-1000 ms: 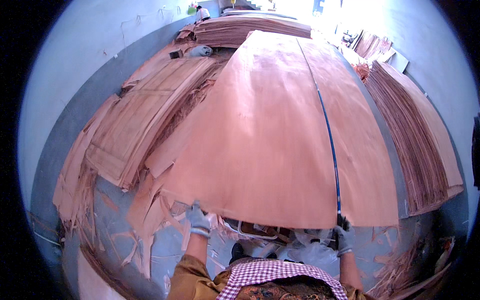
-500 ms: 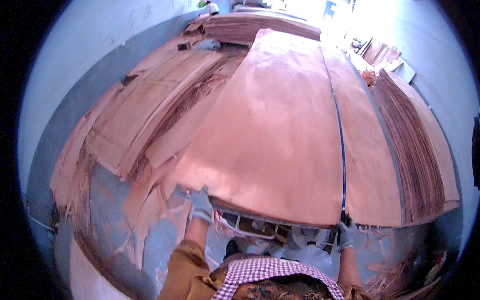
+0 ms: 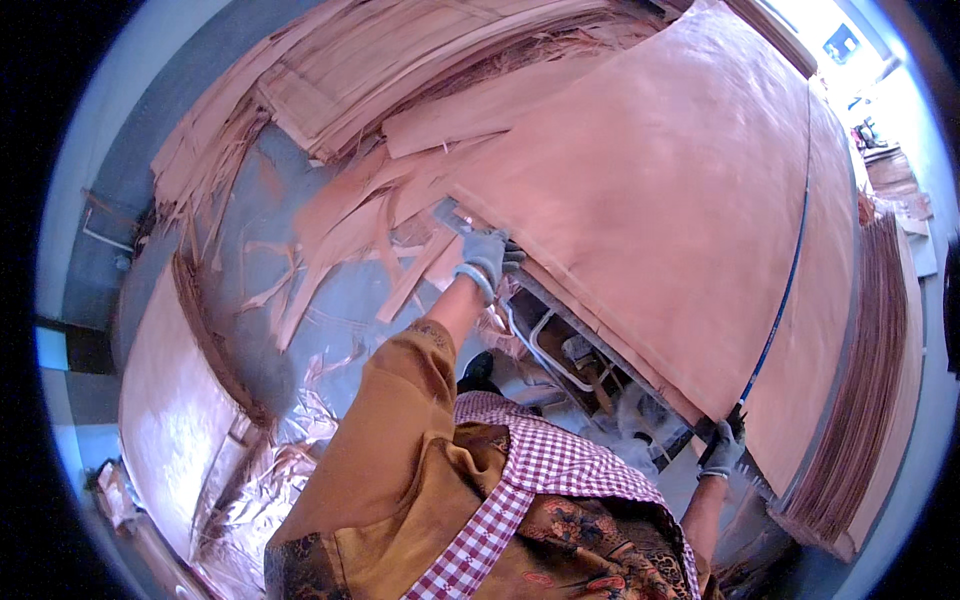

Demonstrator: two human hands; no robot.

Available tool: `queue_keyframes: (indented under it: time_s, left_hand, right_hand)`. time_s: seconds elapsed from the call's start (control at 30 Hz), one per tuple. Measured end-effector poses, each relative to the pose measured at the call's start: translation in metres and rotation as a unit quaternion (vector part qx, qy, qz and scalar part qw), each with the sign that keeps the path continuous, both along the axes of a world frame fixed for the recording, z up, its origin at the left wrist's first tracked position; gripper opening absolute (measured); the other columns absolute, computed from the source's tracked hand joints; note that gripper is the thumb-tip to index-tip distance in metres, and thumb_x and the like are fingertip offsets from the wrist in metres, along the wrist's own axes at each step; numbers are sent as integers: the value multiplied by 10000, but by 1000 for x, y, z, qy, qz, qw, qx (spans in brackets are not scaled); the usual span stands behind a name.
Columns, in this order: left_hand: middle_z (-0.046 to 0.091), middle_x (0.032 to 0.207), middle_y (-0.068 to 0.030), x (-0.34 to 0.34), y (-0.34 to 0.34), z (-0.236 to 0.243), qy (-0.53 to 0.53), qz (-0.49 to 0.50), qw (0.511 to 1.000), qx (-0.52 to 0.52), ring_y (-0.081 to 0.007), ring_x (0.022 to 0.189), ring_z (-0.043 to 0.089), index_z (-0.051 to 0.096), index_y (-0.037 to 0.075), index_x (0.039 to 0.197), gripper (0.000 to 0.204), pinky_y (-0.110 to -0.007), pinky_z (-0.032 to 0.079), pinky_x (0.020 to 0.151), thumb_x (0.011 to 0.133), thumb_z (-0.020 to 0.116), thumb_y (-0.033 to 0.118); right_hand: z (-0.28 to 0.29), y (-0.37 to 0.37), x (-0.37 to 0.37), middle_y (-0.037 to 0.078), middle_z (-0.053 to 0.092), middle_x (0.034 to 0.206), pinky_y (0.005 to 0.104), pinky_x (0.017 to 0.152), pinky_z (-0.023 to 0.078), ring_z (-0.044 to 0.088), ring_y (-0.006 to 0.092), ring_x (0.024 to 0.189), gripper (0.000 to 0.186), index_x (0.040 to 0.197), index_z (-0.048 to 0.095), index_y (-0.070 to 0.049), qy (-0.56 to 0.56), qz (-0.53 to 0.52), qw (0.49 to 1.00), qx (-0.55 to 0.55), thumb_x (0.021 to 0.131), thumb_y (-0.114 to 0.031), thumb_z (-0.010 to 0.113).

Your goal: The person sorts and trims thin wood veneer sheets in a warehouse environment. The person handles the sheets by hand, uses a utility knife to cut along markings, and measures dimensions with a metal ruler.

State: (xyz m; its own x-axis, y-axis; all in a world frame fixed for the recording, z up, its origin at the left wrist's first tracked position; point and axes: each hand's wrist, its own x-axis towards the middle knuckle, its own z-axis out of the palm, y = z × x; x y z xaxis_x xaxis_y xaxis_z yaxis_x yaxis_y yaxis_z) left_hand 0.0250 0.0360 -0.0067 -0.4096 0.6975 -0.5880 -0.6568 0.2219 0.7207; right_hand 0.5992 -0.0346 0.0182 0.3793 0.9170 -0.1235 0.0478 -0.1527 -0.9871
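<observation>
A wide, thin reddish wood veneer sheet [image 3: 640, 170] lies on top of a stack in front of me. My left hand [image 3: 485, 253], in a grey glove, is at the stack's near edge by the left corner, its fingers stretched along that edge. My right hand [image 3: 725, 447], also gloved, is closed round the black handle of a long thin dark blue rod [image 3: 779, 322] at the near right edge. The rod runs away from me across the sheet. What the fingertips of my left hand press on is partly hidden.
Below the stack's edge stands a metal frame [image 3: 548, 345] with tools. Torn veneer strips [image 3: 335, 240] litter the floor at left. Another veneer pile [image 3: 350, 75] lies at far left, a dark-edged stack [image 3: 850, 390] at right, a pale curved sheet [image 3: 185, 410] at lower left.
My view has turned toward the left and down, so the stack appears rotated. My left hand's thumb no longer shows on top of the sheet. My right hand keeps hold of the rod.
</observation>
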Motion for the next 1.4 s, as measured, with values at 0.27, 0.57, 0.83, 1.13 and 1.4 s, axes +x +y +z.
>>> queue_keyframes:
  time_s: [0.27,0.57,0.83,1.13,1.4]
  left_hand:
    - [615,667,-124,4,-11,19,68,-115,987,-91,-209,456,578,546,16,841,154,-293,463,377,884,507,159]
    - [602,633,-115,-9,-3,19,84,-120,985,-86,-212,438,564,529,25,804,133,-286,431,358,842,522,152]
    - [592,616,-76,-41,-4,-21,114,-137,981,-76,-196,421,554,527,77,818,111,-282,423,342,849,525,184]
    - [564,576,-63,-36,-11,-19,83,-174,980,-47,-175,380,499,522,100,770,185,-254,346,298,883,506,245]
    - [551,553,-73,-32,-1,-9,192,-136,968,-90,-169,371,496,487,74,836,175,-246,334,285,906,492,234]
  right_hand:
    - [-10,-8,24,70,577,1160,298,847,470,571,192,971,473,1210,514,-9,-15,-16,1000,-19,750,91,559]
    - [-10,-15,-5,73,577,1122,303,825,466,566,191,931,456,1190,515,11,-25,-57,998,-22,742,75,562]
    - [-18,-10,-27,32,619,913,264,685,486,574,141,765,379,1076,576,6,0,-67,998,0,701,14,629]
    - [-12,-10,-22,88,621,1027,282,768,487,581,155,868,496,1156,532,52,-88,-72,993,-9,690,-50,668]
    - [-21,0,-24,85,592,1111,290,837,470,568,177,961,530,1197,510,27,1,-79,996,-33,693,-5,671]
